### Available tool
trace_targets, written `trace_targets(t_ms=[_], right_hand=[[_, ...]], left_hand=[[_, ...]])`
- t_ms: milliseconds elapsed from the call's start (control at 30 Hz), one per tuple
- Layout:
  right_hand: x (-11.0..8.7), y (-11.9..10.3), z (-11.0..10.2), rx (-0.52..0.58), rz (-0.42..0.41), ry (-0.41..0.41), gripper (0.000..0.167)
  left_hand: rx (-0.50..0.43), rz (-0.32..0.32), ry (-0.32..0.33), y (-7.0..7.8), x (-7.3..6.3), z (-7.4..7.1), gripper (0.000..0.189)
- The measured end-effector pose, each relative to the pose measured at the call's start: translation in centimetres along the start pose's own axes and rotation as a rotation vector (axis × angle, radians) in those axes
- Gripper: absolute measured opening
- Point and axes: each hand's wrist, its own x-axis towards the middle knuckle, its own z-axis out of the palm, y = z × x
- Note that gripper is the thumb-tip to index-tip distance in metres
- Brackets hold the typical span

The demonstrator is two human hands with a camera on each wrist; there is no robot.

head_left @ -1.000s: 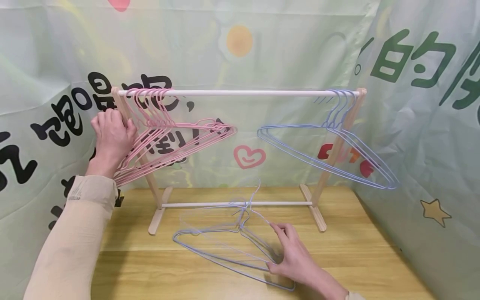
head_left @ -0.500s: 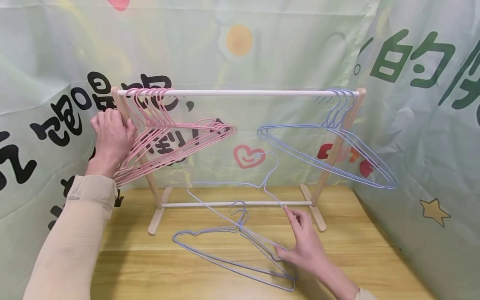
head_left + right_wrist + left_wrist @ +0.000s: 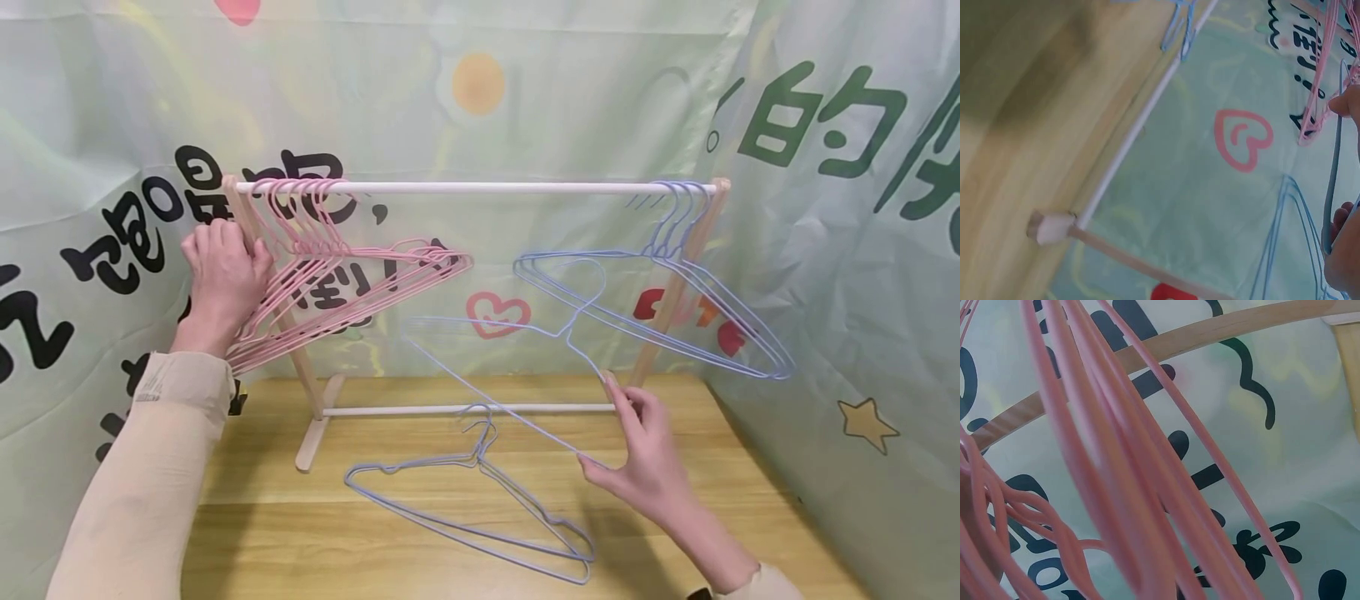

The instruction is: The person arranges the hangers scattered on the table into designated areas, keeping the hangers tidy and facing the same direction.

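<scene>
My left hand (image 3: 225, 271) grips the left wooden post (image 3: 242, 210) of a small clothes rack, beside a bunch of pink hangers (image 3: 322, 248) on its white top bar (image 3: 480, 188). In the left wrist view, pink hanger wires (image 3: 1104, 450) fill the foreground. My right hand (image 3: 651, 454) holds a thin blue hanger (image 3: 564, 333) by its right end, thumb at the lower wire and fingertips on the sloping shoulder. Its hook stands up in front of the blue hangers (image 3: 663, 250) on the bar's right. In the right wrist view the held hanger (image 3: 1337, 156) runs between thumb and fingers.
Two blue hangers (image 3: 480, 457) lie overlapped on the wooden table (image 3: 300, 550) in front of the rack. A white lower bar (image 3: 405, 411) joins the rack's feet. Printed cloth (image 3: 585, 100) encloses the back and sides.
My right hand has lifted the blue hanger up and to the right, away from the two on the table. My left hand has stayed at the post.
</scene>
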Motion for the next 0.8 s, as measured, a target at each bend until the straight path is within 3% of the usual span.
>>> trace_targets(t_ms=[500,800], right_hand=[[4.1,2.6,-4.2,-0.088,-0.061,0.055,0.090],[6.7,4.0,-6.7,-0.132,-0.052,0.014,0.095]], left_hand=[[0.006,0.013,0.011,-0.1,-0.1,-0.1,0.023],[0.012,0.004,-0.008,0.0,0.0,-0.1,0.024]])
